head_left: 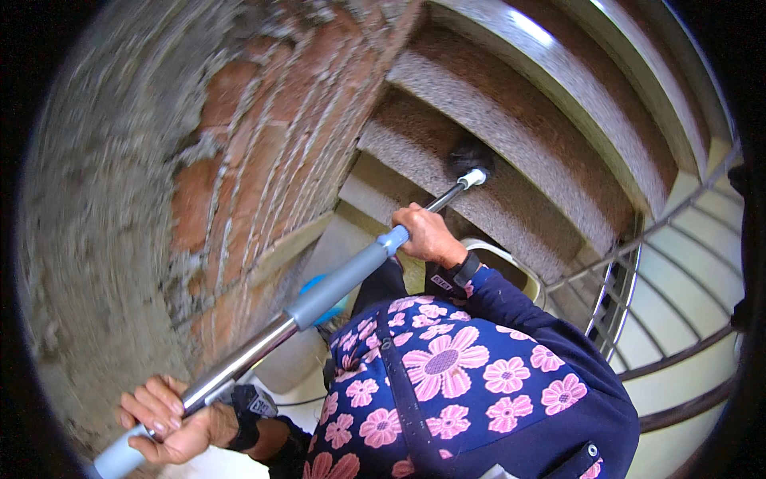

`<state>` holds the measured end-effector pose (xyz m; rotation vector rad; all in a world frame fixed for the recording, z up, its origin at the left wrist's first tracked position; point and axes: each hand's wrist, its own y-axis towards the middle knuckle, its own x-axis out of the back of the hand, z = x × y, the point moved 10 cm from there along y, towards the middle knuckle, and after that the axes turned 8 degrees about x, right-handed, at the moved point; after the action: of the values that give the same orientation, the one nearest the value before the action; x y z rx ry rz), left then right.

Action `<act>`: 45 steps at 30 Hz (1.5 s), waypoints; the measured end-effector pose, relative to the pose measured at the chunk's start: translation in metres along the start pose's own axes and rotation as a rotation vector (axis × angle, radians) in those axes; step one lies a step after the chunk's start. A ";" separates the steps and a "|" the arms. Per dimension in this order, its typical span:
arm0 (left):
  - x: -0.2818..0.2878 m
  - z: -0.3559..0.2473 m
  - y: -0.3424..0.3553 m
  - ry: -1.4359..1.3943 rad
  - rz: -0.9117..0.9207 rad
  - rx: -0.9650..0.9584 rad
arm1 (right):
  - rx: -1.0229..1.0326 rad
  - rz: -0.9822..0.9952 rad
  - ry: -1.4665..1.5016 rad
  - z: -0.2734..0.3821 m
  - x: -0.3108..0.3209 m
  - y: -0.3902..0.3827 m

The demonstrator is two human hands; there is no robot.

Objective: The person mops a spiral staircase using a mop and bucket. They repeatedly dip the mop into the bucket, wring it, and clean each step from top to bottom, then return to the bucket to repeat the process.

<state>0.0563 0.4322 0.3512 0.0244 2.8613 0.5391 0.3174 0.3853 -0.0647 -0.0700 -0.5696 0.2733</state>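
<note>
A mop with a metal and grey-blue handle [335, 283] runs slantwise across the view, from the lower left up to the stairs. My left hand [175, 421] is wrapped round the handle near its lower-left end. Farther along, my right hand [431, 235] grips the shaft just past a light-blue collar. Beyond a white joint, the dark mop head [471, 156] rests against a stair step; it is blurred, so its strands do not show. A pale bucket [523, 275] stands below my right wrist, partly hidden by my arm.
Curved speckled stone stairs [495, 104] rise ahead. An unplastered wall of brick and cement [239, 160] borders them on the left. At right bends a metal railing [678, 227]. Something blue [323, 307] shows beside my body, mostly covered by the handle.
</note>
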 end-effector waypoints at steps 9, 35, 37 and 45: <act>0.026 0.030 -0.004 -0.275 0.034 0.052 | 0.061 -0.375 0.106 0.000 -0.009 -0.024; 0.356 0.023 -0.216 -0.217 -0.494 0.021 | 0.108 -0.280 -0.222 0.050 -0.273 -0.032; 0.366 0.019 -0.232 -0.163 -0.568 -0.024 | 0.041 -0.303 -0.293 0.016 -0.259 -0.045; 0.383 0.027 -0.262 -0.317 -0.283 -0.007 | 0.036 -0.240 -0.394 -0.055 -0.258 -0.051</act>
<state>-0.3038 0.2198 0.1479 -0.2677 2.4975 0.4416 0.1514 0.2663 -0.2390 0.0893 -0.9563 0.0617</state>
